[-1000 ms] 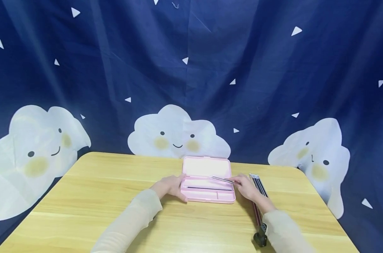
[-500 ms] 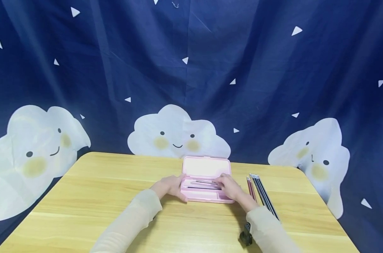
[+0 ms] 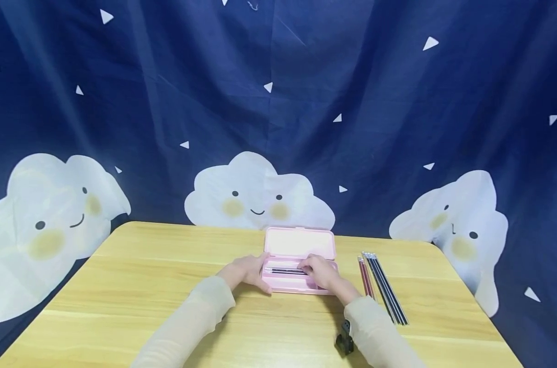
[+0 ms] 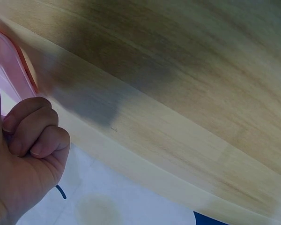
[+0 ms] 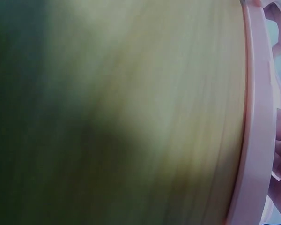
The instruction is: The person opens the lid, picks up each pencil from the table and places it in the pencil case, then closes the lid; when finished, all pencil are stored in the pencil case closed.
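Pencils [image 3: 285, 271]: dark-striped, in the rear part of the open pink case [image 3: 280, 282]; long axis runs left-right with the case, pale ends to the left; count not clear.
Right hand [image 3: 323, 272]: over the case's right half, fingers bent down at the pencils; cannot tell whether a pencil is pinched.
Left hand [image 3: 247, 269]: grips the case's left end, thumb at the front corner.
Lid [image 3: 300, 243]: raised behind the compartments.
Loose dark pencils [image 3: 388, 290]: side by side on the bench [image 3: 168, 301], right of the case; long axis fore-aft, slanted, nearly crosswise to the case; right hand is nearer.
Red pencils [image 3: 365, 276]: between case and dark bundle, near ends by the right sleeve [image 3: 375, 329].
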### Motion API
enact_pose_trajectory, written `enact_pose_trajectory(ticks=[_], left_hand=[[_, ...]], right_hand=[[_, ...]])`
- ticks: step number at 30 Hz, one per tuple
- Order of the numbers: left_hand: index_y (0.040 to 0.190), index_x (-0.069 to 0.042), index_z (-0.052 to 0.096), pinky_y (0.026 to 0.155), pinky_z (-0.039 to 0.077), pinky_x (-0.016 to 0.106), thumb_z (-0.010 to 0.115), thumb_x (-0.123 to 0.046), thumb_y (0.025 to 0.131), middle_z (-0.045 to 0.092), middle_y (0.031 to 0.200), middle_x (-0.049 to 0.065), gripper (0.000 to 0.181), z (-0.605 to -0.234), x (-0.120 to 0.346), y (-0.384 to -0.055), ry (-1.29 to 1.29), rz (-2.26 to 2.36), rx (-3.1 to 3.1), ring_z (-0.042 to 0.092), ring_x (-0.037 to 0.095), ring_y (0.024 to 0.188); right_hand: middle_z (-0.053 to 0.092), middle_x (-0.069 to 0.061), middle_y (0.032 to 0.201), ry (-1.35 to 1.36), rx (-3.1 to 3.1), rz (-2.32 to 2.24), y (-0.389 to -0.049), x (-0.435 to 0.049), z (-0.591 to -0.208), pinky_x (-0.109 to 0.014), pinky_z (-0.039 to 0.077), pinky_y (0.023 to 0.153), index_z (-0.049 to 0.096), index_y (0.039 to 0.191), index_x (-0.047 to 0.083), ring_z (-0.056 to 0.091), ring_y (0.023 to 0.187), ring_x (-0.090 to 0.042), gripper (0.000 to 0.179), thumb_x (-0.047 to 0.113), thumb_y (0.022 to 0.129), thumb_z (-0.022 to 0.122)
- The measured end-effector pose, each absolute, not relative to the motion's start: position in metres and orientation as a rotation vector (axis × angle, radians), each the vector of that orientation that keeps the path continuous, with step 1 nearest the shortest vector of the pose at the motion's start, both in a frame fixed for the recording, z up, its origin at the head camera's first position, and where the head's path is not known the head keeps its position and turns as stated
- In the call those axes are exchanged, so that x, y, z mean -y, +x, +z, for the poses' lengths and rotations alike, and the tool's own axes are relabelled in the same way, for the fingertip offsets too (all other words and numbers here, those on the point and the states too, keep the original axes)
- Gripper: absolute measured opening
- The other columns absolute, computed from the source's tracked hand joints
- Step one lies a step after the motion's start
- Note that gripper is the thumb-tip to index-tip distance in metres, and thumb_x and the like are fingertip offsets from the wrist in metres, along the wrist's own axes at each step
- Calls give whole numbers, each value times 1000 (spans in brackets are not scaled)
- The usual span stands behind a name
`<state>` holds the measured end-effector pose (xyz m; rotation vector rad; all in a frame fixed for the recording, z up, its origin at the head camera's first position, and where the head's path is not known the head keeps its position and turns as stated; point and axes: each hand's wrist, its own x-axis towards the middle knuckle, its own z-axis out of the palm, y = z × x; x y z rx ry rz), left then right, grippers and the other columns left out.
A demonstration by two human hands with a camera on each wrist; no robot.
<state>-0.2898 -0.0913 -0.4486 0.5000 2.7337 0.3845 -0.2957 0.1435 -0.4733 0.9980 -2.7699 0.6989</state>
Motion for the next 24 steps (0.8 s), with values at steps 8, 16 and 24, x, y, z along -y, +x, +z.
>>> enact_pose_trajectory(ticks=[8,16,24], left_hand=[[142,-11,27,95,42,44,79,-53,58,51,127,20,107,-448,89,-291,513,404,-2723,49,32,117],[142,-12,28,93,43,42,80,-53,57,52,126,19,107,-449,89,-294,507,382,-2737,51,31,114],[140,-12,29,91,44,41,80,-53,57,54,123,19,106,-448,90,-292,506,378,-2743,52,31,112]], right_hand=[[58,-1,78,949,2830,790,-296,-146,-475,-27,47,67,71,92,4,53,73,-13,18,-3,84,56],[59,-2,82,891,2841,920,-295,-149,-473,-28,47,71,70,92,3,54,78,-15,14,1,86,57],[60,-5,85,793,2778,980,-290,-159,-467,-34,48,75,69,97,0,56,81,-19,16,3,85,58]])
